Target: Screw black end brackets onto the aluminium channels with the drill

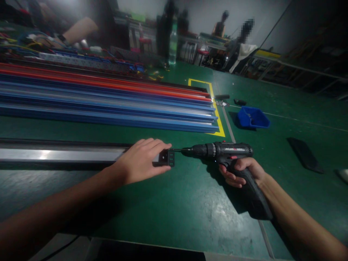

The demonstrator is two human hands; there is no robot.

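My right hand (241, 172) is wrapped round the handle of a black cordless drill (231, 149), which points left. Its long thin bit (177, 149) reaches the black end cap (170, 158) of a long metal rail (62, 155) with dark edges. Over the right end of this rail lies my left hand (145, 159), thumb on the near side and fingers on the far side, gripping it beside the end cap. Whether the bit sits in a screw is too small to tell.
Several blue rails (108, 108) and a red rail (108, 80) lie behind, their ends by a yellow tape outline (221, 127). A blue bin (252, 117) and a dark flat object (304, 155) are at right. A bottle (173, 43) stands behind; another person's arm (78, 30) is far left.
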